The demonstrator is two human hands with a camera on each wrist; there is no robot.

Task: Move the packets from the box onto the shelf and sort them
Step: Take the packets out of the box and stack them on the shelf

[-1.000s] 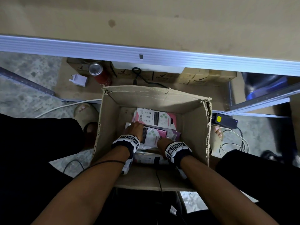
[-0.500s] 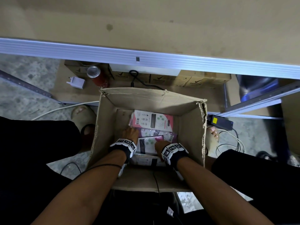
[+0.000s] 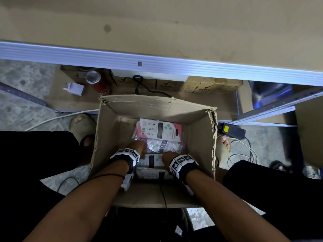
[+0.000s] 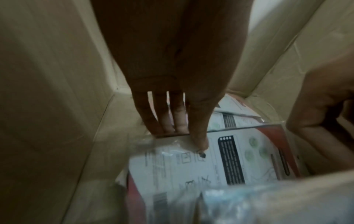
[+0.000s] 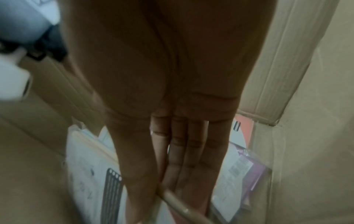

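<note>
- My left hand (image 3: 138, 148) and right hand (image 3: 168, 155) pinch the near packet (image 3: 153, 160) inside the box (image 3: 201, 137).
- I'd lift level, clear of its walls.

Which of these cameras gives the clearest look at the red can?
The head view: the red can stands on the cardboard beyond the box, under the shelf edge, beside a white plug. The two wrist views look down inside the box at the packets and do not show the can at all.
</note>
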